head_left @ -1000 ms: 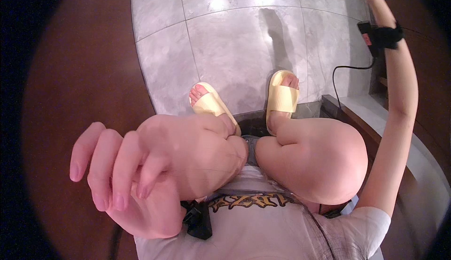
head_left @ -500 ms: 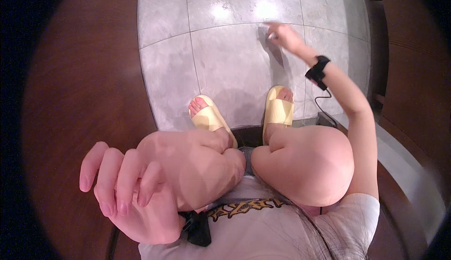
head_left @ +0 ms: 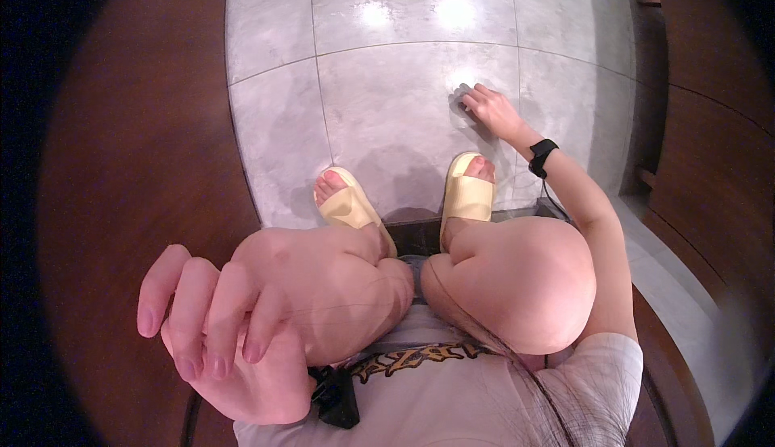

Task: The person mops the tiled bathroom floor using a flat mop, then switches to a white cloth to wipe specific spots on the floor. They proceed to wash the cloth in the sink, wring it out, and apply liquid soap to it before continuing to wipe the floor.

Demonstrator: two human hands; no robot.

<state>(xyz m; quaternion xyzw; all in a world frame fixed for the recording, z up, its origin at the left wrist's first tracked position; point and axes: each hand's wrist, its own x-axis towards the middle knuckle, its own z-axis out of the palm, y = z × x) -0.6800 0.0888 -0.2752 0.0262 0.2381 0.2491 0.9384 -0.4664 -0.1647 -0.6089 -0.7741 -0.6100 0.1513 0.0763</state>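
My left hand (head_left: 234, 334) hangs at the lower left beside my knee, palm turned up. Its fingers are loosely bent and a little apart, with nothing visible in them. My right hand (head_left: 491, 112) reaches forward and down to the grey tiled floor (head_left: 387, 116), beyond my right foot. Those fingers are drawn together near the floor, over their own shadow; what they hold, if anything, is too small to make out. A black band (head_left: 542, 158) with a thin cable circles my right wrist, and a black strap (head_left: 335, 397) is at my left wrist.
My feet stand on the floor in yellow slide sandals (head_left: 468, 197). A dark brown wooden panel (head_left: 137, 140) rises on the left, and another wooden panel (head_left: 714, 124) on the right. Bright light reflections lie on the tiles ahead.
My right hand has come down and nearer to me, and its outstretched finger is now curled in. The left hand's fingers have curled slightly more. The view has shifted a little.
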